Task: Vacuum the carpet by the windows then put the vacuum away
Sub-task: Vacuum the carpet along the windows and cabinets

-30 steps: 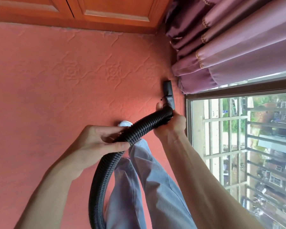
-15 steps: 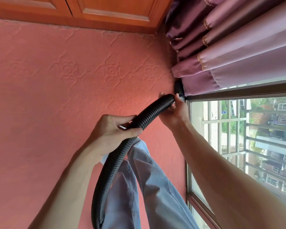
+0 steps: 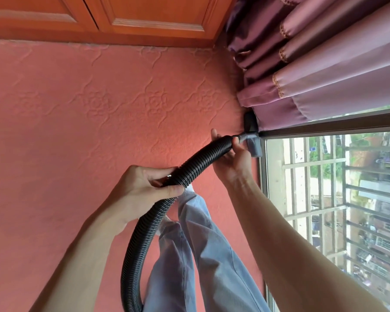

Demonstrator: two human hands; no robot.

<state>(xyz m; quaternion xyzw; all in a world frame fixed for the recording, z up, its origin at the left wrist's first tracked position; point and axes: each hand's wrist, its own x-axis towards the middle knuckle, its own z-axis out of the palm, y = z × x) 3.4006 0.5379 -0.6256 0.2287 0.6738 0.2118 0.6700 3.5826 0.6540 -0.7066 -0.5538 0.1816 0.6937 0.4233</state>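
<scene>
Hose (image 3: 203,159) appears light, ribbed, flexible. Right hand (image 3: 234,159) grips it behind the nozzle (image 3: 250,122); left hand (image 3: 140,190) grips mid-length, controlling slack.

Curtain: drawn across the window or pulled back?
Pulled back: the curtain bunches in folds at the corner; the window glass beside it is uncovered.

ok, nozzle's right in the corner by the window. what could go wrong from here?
1. The nozzle sits at the curtain hem, so suction could pull the fabric in.
2. It is also tight by the window frame; a hard push may knock the frame or the glass.
3. The hose bends between the left hand and right hand; a tighter bend might kink it.
</scene>
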